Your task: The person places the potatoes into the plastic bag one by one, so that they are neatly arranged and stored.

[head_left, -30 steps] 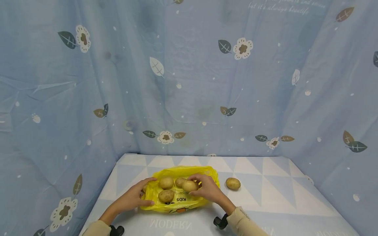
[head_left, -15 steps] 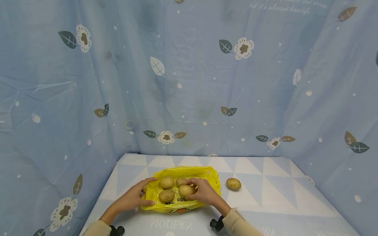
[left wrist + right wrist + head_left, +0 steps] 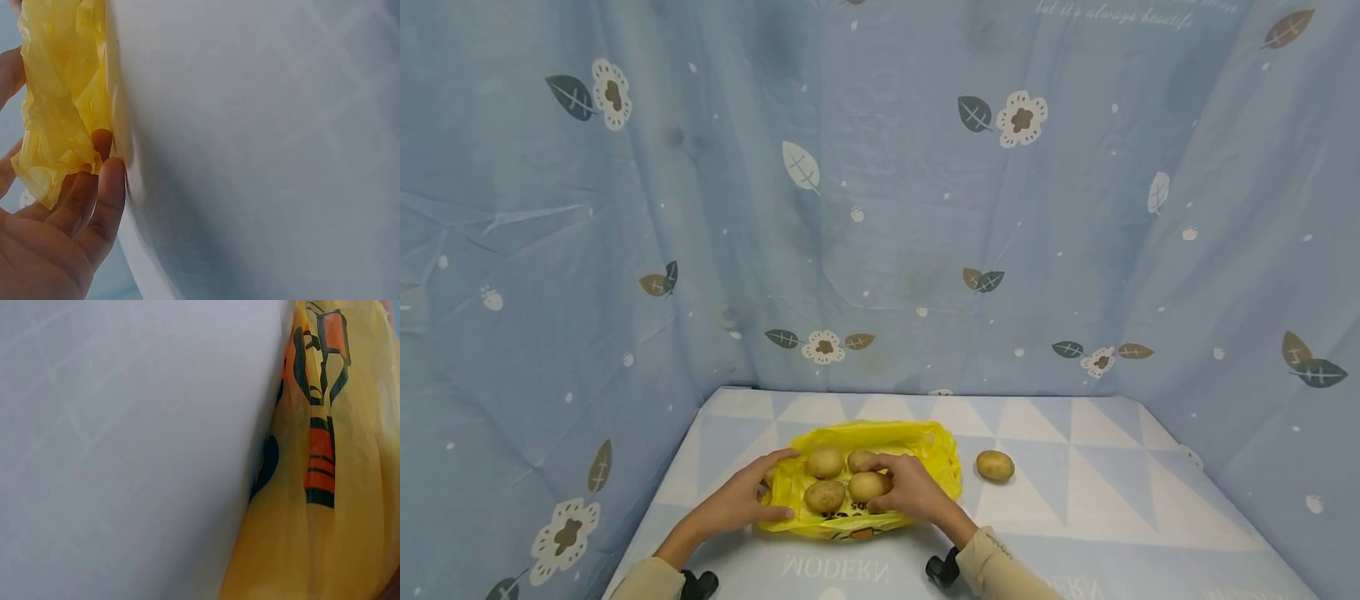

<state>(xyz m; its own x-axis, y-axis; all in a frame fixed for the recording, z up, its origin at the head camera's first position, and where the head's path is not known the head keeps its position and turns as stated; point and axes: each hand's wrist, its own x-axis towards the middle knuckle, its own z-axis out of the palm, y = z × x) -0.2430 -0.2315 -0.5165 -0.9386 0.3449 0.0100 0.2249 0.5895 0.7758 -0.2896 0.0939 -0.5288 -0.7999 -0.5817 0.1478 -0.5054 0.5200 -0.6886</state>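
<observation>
A yellow plastic bag (image 3: 942, 454) lies with its mouth spread wide on the table, with several potatoes inside. My left hand (image 3: 737, 502) holds the bag's left side; in the left wrist view its fingers curl at the crumpled yellow plastic. Inside the bag, my right hand (image 3: 913, 490) grips a potato (image 3: 867, 487) at the front, between thumb and fingers. Close by lie a front-left potato (image 3: 824, 497), a back-left potato (image 3: 825, 461) and a partly covered potato (image 3: 858, 459). The right wrist view shows only the bag's printed outside, not the grip.
One loose potato (image 3: 995, 466) rests on the table to the right of the bag. A patterned cloth (image 3: 1097, 492) covers the table. Blue printed curtains (image 3: 910, 208) stand behind it and at both sides.
My right hand has moved left and slightly toward me with the potato, bringing it down beside the front-left one. My left hand has stayed at the bag's side.
</observation>
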